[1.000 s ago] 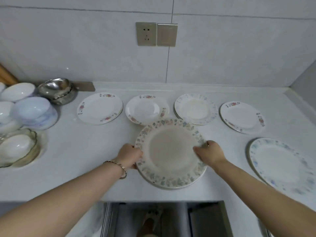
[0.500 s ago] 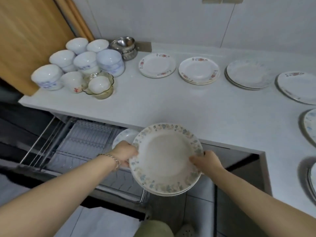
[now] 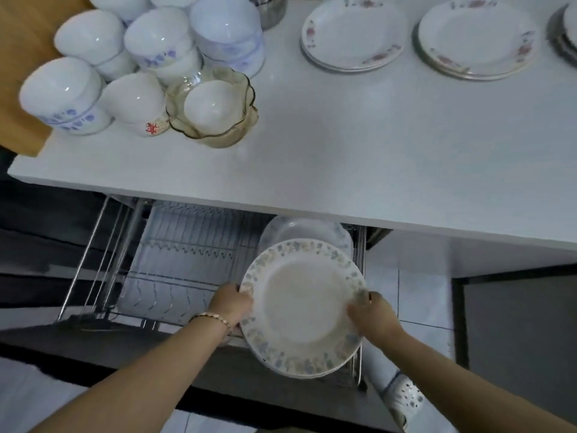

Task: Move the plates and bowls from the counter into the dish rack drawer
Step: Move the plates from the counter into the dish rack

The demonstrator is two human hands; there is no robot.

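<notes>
Lowered off the counter point(image 3: 343, 157), the floral plates point(image 3: 301, 310) hang over the dish rack drawer point(image 3: 175, 270), clamped between my left hand point(image 3: 231, 303) and right hand point(image 3: 373, 314), needing a slot behind the 1 plate already racked point(image 3: 304, 231).

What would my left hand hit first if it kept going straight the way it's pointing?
Probably the pale plate already standing in the wire dish rack drawer, beyond the left hand holding the floral-rimmed plate; depth is unclear.

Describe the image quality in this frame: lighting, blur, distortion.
Head view: the white counter is brightly, evenly lit, while the dish rack drawer below sits in dim shadow; motion blur softens the plate rim, both hands and the bowls; wide-angle distortion bends the counter edge and stretches the forearms.
</notes>
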